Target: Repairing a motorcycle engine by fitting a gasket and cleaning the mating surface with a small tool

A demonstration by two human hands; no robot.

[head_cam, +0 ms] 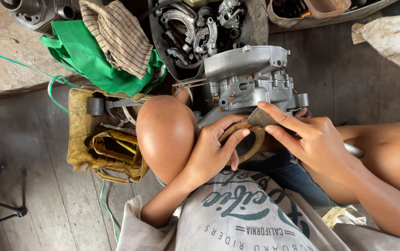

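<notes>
A grey metal engine casing [251, 76] rests between my knees on the wooden floor. My left hand [216, 151] grips the casing's round brownish flange ring [255, 139], thumb laid across its rim. My right hand [314, 139] pinches a small flat grey metal blade [260, 117] and presses its edge against the top of the ring. My left knee [165, 132] is beside the left hand; my right leg [390, 153] stretches off to the right.
A dark tub of metal parts [195, 32] sits behind the casing. A green bag [86, 56] with a checked cloth [118, 32] lies at upper left. A dirty yellow container [102, 144] with tools is beside my left knee. Pale stone [393, 37] at upper right.
</notes>
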